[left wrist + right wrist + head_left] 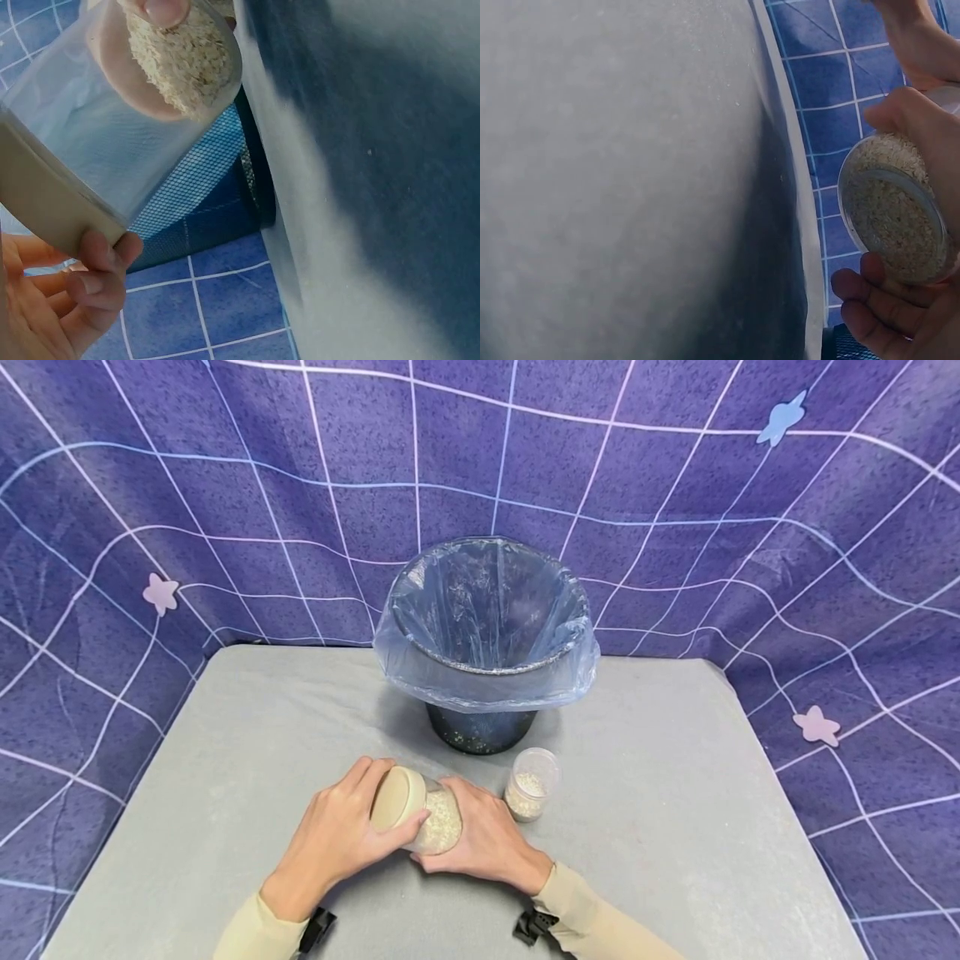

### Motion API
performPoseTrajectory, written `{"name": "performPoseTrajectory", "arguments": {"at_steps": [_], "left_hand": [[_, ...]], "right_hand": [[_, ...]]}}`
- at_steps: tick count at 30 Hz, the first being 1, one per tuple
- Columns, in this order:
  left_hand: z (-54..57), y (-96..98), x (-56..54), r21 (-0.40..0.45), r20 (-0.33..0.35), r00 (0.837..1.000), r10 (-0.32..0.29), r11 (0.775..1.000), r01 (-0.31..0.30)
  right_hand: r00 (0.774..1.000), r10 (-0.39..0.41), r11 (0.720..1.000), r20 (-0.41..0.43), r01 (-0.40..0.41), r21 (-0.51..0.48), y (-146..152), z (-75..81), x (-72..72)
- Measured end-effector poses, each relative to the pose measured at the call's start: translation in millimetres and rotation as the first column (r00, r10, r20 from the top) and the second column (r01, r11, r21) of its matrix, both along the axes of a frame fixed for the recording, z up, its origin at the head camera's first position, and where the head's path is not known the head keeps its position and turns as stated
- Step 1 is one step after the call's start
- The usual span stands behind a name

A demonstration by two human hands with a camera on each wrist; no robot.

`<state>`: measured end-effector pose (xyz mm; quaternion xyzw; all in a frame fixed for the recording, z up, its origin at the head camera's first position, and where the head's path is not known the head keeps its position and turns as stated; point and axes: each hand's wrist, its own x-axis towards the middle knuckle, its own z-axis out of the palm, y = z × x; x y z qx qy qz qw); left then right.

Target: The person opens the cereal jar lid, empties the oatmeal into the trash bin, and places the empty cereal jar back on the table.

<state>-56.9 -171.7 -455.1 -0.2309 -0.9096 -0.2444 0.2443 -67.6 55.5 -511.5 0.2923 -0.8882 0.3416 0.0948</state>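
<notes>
A person in cream sleeves [258,935] grips a clear jar [440,827] of pale, rice-like grains [187,64] with 2 hands over the table [675,835], roughly midway between its left and right edges; the jar lies tilted, its cream lid [390,799] to the left and its base to the right, the grains gathered at the base end.

The left hand [337,822] has its fingers [97,262] clamped on the lid end; the right hand [491,839] has its fingers [866,300] curled around the lower end of the jar, the thumb on the opposite side; a black strap-like device [535,924] shows at each wrist.

Just beside the right hand, on the side toward the table's right edge, stands 1 small clear container [534,777], similar grains filling its lower part; behind it and to the left, near the middle of the table's back edge, stands 1 dark mesh bin [480,727], lined with a translucent blue bag [487,689] folded out over the rim.

A purple-blue cloth [675,468] with a pale grid rises beyond the back edge and along the left and right edges; it bears 2 pink stars [817,726] and 1 light-blue star [782,418].
</notes>
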Motion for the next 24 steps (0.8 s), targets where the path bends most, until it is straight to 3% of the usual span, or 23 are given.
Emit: {"name": "performPoseTrajectory", "arguments": {"at_steps": [10,15,20,24], "left_hand": [[3.3,2.7,3.3,-0.045,0.088,0.995,0.045,0.998,-0.041],[8.0,-0.7,2.6,-0.074,0.137,0.990,0.029,0.997,-0.019],[12.3,-13.1,-3.2,-0.105,0.184,0.978,-0.095,0.988,0.115],[14.1,-21.8,-9.8,-0.113,0.155,0.960,-0.233,0.961,0.251]], "right_hand": [[1.000,0.009,1.000,0.008,-0.008,-0.015,1.7,-0.5,-2.4],[1.000,0.008,1.000,0.021,-0.007,-0.026,2.2,0.1,-4.6],[0.998,0.016,0.999,0.066,-0.013,-0.040,3.4,2.2,-4.7],[0.996,0.021,0.999,0.087,-0.017,-0.039,5.1,3.7,-4.3]]}}
